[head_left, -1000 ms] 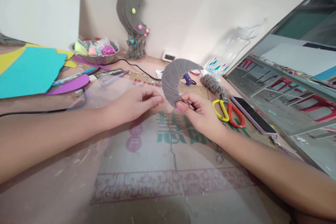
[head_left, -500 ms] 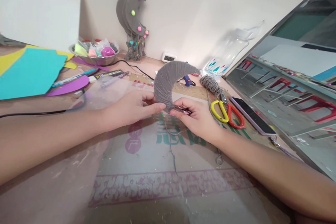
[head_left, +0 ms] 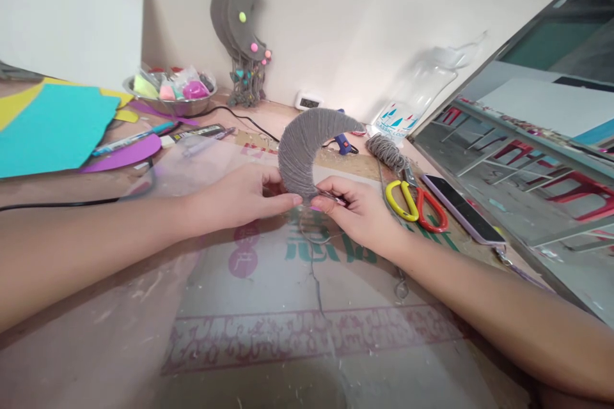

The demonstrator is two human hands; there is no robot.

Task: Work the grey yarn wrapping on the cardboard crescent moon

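Note:
A crescent moon shape [head_left: 298, 152] wrapped in grey yarn stands raised between my hands over the table. My left hand [head_left: 254, 195] pinches its lower left side, thumb in front and fingers behind. At the lower tip, my right hand [head_left: 352, 208] is closed with thumb and forefinger on the moon's end; the dark uncovered tip shows partly between the fingers. Loose grey yarn [head_left: 314, 275] trails beneath the hands onto a clear plastic sheet. A bundle of grey yarn [head_left: 387, 153] lies beyond my right hand, beside scissors [head_left: 405, 201] with yellow and red handles.
A phone [head_left: 463, 209] lies right of the scissors. Behind stand a clear plastic bottle [head_left: 407, 102], a small digital clock [head_left: 308, 101] and a yarn moon ornament [head_left: 237, 19]. Coloured sheets [head_left: 57, 128], pens and a metal bowl [head_left: 167, 104] of clay packs sit at left.
Both hands keep their hold on the yarn-wrapped moon. The moon sits slightly further left and has turned very little; the whole view has shifted slightly.

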